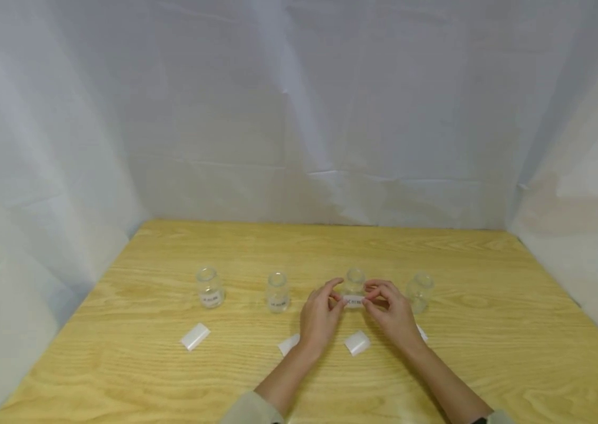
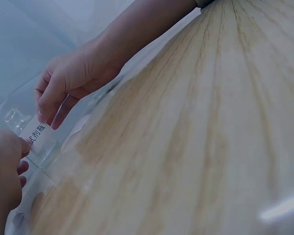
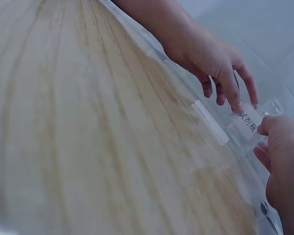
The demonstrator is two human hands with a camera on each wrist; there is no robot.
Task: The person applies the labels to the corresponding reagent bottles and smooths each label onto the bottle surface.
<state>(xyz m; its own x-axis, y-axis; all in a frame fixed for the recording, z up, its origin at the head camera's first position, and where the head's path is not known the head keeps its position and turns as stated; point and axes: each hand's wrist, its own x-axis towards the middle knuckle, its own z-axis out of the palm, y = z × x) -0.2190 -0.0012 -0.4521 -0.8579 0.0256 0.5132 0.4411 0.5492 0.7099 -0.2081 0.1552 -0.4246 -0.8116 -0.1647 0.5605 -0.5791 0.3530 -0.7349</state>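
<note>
A clear glass jar (image 1: 354,278) stands third from the left in a row on the table. A white label with printed characters (image 1: 354,301) lies across its near side. My left hand (image 1: 320,319) pinches the label's left end, and my right hand (image 1: 393,315) pinches the right end. Both hands have their fingers bent beside the jar. The left wrist view shows the label (image 2: 36,134) against the glass between the hands. In the right wrist view the label (image 3: 247,122) lies flat, its ends covered by fingertips.
Two labelled jars, one far left (image 1: 210,288) and one left of centre (image 1: 278,292), stand on the wooden table (image 1: 119,365). Another jar (image 1: 419,291) is just right of my right hand. Small white pieces (image 1: 195,337) lie before the jars, including one between my forearms (image 1: 357,343).
</note>
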